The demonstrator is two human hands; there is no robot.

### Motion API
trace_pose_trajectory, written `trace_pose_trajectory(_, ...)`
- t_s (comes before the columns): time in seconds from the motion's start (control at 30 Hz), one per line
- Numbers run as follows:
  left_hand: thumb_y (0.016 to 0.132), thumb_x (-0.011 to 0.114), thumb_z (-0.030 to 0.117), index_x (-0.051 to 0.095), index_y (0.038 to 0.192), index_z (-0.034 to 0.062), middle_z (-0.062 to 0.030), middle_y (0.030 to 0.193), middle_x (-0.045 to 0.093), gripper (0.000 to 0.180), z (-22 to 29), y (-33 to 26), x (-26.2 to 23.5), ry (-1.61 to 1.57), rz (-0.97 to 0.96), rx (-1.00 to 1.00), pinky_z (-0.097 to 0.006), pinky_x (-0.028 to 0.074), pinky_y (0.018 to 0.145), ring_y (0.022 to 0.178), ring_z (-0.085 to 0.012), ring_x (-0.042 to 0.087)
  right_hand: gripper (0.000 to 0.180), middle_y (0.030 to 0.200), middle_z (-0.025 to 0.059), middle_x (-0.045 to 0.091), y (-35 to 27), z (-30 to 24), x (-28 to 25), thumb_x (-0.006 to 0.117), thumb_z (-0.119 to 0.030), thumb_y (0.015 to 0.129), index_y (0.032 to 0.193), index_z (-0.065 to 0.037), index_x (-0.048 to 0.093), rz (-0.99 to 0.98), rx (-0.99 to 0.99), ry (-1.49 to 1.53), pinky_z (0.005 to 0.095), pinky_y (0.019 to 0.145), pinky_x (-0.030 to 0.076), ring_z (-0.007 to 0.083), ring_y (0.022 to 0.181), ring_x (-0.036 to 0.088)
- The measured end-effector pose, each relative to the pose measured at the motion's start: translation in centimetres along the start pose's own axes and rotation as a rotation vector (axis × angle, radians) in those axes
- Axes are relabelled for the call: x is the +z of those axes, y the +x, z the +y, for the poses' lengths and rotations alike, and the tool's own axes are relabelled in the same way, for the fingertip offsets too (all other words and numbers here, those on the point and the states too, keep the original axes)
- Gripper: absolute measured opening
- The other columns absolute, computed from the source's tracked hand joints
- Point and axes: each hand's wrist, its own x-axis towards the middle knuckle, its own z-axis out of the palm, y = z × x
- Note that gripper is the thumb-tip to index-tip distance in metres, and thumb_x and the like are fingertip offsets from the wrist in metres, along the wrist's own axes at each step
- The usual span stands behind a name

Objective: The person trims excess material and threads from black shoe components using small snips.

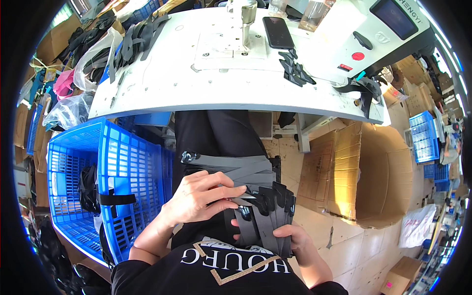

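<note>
Closest to my eyes is the black shirt (216,273) on my chest, and just above it my two hands meet over my lap. My right hand (290,241) is curled around the lower ends of a fanned bunch of dark grey straps (268,216), thumb on the front and fingers wrapped behind, so the strips stand up out of my fist. My left hand (201,196) comes in from the lower left with the forearm angled up; its fingers are stretched flat and close together, lying across a second stack of grey straps (236,169) that rests crosswise on my thighs, with the fingertips touching the top of the held bunch.

Just beside my left knee stands a blue plastic crate (123,167) with latticed walls; a few black pieces (88,182) lie at its bottom and one black strap (117,199) hangs over its near wall. On my right an open cardboard box (378,172) lies tipped on the floor; I cannot see anything inside it. Beyond my knees is the white work table (196,83), carrying a black phone (278,32), a small pile of black cut pieces (295,71) and more dark strips (135,42) at its left end.
</note>
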Motion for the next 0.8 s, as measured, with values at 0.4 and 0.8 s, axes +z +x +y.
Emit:
trace_pose_trajectory(0.4, 0.077, 0.082, 0.017, 0.071, 0.114, 0.0065, -0.0058, 0.093, 0.064, 0.040, 0.8, 0.2, 0.1, -0.244, 0.090, -0.225, -0.030, 0.055, 0.066, 0.072, -0.0182, 0.065, 0.083, 0.148, 0.0330, 0.041, -0.3, -0.5, 0.5, 0.063, -0.014, 0.081, 0.152, 0.006, 0.025, -0.043, 0.016, 0.073, 0.0512, 0.114, 0.036, 0.0468, 0.131, 0.050)
trace_pose_trajectory(0.8, 0.069, 0.088, 0.008, 0.071, 0.104, 0.0019, -0.0049, 0.082, 0.064, 0.040, 3.2, 1.3, 1.1, -0.405, 0.018, -0.487, -0.028, 0.051, 0.070, 0.076, -0.0133, 0.062, 0.087, 0.145, 0.0349, 0.043, -0.3, -0.5, 1.0, 0.062, -0.019, 0.076, 0.152, 0.003, 0.026, 0.064, 0.025, -0.053, 0.0564, 0.112, 0.038, 0.0495, 0.131, 0.049)
